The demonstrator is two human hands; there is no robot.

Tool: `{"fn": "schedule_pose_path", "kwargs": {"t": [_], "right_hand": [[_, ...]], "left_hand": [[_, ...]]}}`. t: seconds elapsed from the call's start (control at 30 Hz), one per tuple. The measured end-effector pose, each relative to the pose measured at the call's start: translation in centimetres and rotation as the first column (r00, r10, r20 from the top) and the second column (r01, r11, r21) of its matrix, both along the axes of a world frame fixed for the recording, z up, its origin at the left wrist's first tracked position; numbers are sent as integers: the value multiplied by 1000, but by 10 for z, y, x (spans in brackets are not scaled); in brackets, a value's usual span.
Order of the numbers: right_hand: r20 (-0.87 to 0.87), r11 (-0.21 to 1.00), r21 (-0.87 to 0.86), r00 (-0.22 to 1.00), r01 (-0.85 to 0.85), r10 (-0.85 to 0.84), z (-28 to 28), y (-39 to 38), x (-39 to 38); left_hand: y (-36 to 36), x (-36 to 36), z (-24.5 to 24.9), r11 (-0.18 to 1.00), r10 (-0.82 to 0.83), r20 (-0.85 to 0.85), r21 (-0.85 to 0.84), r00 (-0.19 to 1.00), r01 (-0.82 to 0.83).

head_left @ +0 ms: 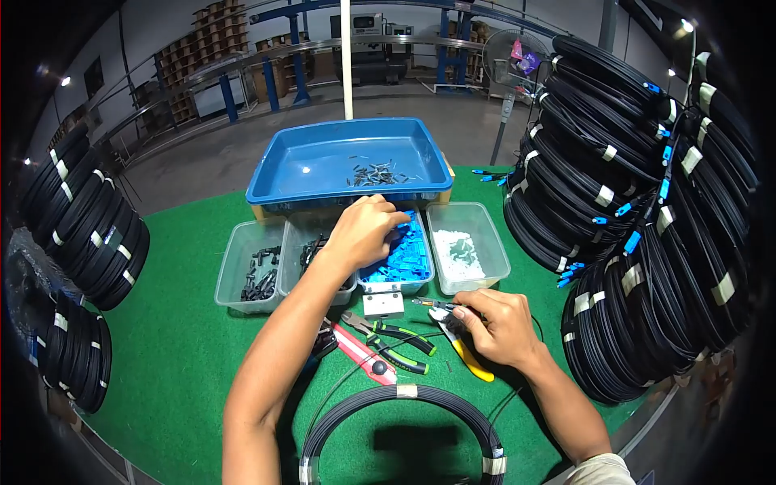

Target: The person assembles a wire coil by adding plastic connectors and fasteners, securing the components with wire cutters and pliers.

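Note:
My left hand [368,232] reaches into the clear bin [396,286] of blue connector pieces [411,257]. Its fingers curl downward among them; the tips are partly hidden, so what they pinch cannot be made out. My right hand [497,325] is closed on the end of a thin black cable, whose connector tip [428,302] points left between thumb and fingers. Just left of that tip is a small metal block [382,304] with two holes. Yellow-handled pliers [473,360] lie partly under the right hand, and green-and-black pliers [396,343] lie to its left.
Clear bins hold black parts [260,275] and white pieces [457,255]. Behind them, a blue tray [283,194] contains small scraps. A red-and-white tool [360,352] and a coiled cable [406,393] lie nearer. Cable coils stack up left [93,226] and right [598,137].

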State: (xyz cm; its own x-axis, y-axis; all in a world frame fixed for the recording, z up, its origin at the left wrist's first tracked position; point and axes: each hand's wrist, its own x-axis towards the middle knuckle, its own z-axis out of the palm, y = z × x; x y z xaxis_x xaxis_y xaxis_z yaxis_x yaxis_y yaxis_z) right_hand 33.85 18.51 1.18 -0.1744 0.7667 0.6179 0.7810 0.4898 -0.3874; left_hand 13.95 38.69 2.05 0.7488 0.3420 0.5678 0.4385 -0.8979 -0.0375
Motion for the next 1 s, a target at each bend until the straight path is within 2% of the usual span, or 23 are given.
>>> {"fn": "schedule_pose_path", "kwargs": {"t": [0.03,0.07,0.13,0.17,0.2,0.27,0.33,0.4,0.43,0.57,0.73,0.8,1.0], "right_hand": [[-4,1000,-6,1000,-5,5,0,-1,1],[-9,1000,-11,1000,-10,10,1,-2,2],[-46,999,-27,999,-20,19,2,-4,3],[-79,998,-49,996,-34,30,3,-5,3],[-84,998,-42,996,-40,36,6,-7,3],[-195,995,-72,979,-74,59,11,-11,-2],[-247,995,-52,966,-86,71,13,-16,-6],[-184,993,57,976,-108,117,17,-18,-9],[-211,986,99,966,-131,150,16,-18,-11],[-186,981,155,972,-118,146,26,-27,-16],[-162,972,201,974,-125,159,33,-34,-22],[-149,969,205,975,-135,167,31,-34,-23],[-120,969,205,979,-138,165,29,-34,-28]], "left_hand": [[-8,0,3,995,-24,184,-90,983,41],[-17,-2,7,983,-13,269,-170,963,61],[-45,-5,16,829,134,510,-527,850,186],[-48,-12,14,721,173,566,-631,806,288],[-61,-17,16,535,233,660,-700,714,473],[-81,-32,13,449,270,711,-689,649,569],[-108,-41,11,446,317,755,-652,573,613],[-126,-51,1,478,318,768,-636,556,605],[-136,-54,0,475,316,786,-616,531,629],[-161,-61,-10,570,274,809,-572,520,590],[-176,-58,-12,554,271,828,-551,491,624],[-175,-57,-17,513,285,843,-536,456,670],[-181,-54,-14,496,290,830,-556,477,666]]}}
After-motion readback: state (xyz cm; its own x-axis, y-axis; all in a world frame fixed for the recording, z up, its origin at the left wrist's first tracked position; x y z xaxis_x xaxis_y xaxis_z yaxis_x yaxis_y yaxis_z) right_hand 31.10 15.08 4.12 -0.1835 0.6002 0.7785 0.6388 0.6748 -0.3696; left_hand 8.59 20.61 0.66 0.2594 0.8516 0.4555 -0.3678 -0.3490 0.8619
